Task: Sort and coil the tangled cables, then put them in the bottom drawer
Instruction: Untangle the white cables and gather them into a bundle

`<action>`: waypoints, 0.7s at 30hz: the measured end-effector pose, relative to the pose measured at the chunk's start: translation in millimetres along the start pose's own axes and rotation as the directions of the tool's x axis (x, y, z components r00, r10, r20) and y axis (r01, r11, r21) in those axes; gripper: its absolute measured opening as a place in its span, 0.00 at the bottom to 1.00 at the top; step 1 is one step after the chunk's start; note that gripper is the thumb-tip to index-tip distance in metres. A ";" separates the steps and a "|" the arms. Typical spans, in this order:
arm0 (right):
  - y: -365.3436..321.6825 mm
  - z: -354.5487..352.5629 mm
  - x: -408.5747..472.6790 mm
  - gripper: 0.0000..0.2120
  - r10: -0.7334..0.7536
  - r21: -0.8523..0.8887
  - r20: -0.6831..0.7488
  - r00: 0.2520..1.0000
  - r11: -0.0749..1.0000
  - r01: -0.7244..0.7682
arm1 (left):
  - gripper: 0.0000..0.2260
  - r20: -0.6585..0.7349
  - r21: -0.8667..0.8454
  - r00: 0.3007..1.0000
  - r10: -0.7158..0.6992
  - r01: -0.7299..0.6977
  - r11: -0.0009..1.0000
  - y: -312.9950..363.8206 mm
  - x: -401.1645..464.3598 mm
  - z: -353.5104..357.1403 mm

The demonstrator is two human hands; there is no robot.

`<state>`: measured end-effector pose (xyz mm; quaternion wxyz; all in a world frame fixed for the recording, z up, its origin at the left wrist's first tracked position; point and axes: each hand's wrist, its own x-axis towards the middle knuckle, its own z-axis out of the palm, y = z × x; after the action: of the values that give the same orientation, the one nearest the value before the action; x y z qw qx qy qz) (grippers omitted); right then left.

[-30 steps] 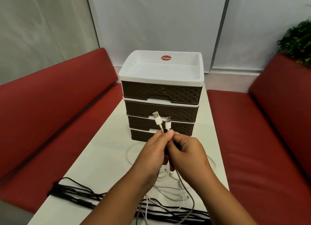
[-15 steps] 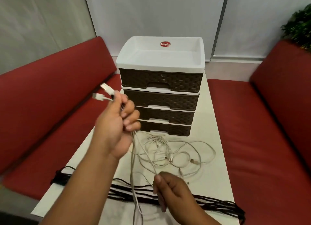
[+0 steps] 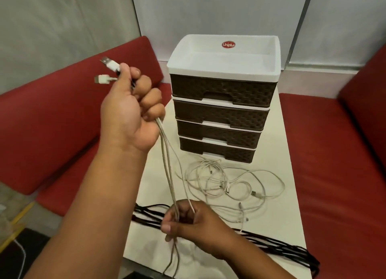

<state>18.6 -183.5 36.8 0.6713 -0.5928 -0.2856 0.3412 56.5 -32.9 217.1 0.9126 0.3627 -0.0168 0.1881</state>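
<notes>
At the bottom edge, the white cables [image 3: 169, 180] are running out of view below the right hand [image 3: 188, 224], so their lower ends are cut off. That hand is curling round the strands low over the near tabletop [image 3: 292, 216], its fingers folding inward and hiding how many strands are passing through. The black cables [image 3: 271, 242] are lying flat across the near tabletop, running left to right; part of their run is hiding behind the right hand and wrist, and their right end is bunching at the tabletop's corner.

The held white strands are stretching nearly upright, leaning slightly left as they are rising to the left hand [image 3: 131, 109]. That hand is fisting tightly around them well above the other, the two hands being well apart. Two white USB plugs [image 3: 109, 64] are sticking out of the top of the fist, pointing up and to the left, with metal tips showing.

Farther on, a loose tangle of white cable [image 3: 229, 184] is sprawling in loops on the tabletop, small connectors showing among them; which loop belongs to which cable is hard to make out. Just beyond it, the drawer unit [image 3: 223, 86] is standing upright with four brown woven-look drawers, all closed, the bottom drawer [image 3: 217, 150] nearest the tangle, and a white tray top. Red benches [image 3: 52, 115] are flanking the tabletop.
</notes>
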 end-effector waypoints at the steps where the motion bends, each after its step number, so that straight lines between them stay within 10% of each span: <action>1: 10.1 -3.9 -4.2 0.05 0.026 0.000 -0.026 0.999 1.000 -0.026 | 0.17 -0.001 -0.010 0.999 0.044 -0.044 0.999 14.1 1.8 -4.1; 8: 31.3 -47.7 -14.9 0.15 -0.001 -0.362 -0.268 0.963 0.927 -0.099 | 0.19 0.013 0.089 0.992 0.123 -0.123 0.988 80.5 -8.9 -42.9; 16: -51.1 -31.0 15.0 0.14 -0.003 0.188 -0.447 0.895 0.977 0.097 | 0.15 -0.092 0.273 0.985 0.149 -0.119 0.955 46.6 -34.1 -52.7; 21: -141.1 3.7 21.5 0.15 -0.229 0.105 -0.432 0.873 0.948 0.301 | 0.15 -0.012 0.313 0.992 0.125 -0.115 0.943 63.1 -61.8 -67.5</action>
<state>45.5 -173.3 176.7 0.8046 -0.5476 -0.1857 0.1352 -30.5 33.8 198.4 0.8308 0.4975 0.0056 0.2494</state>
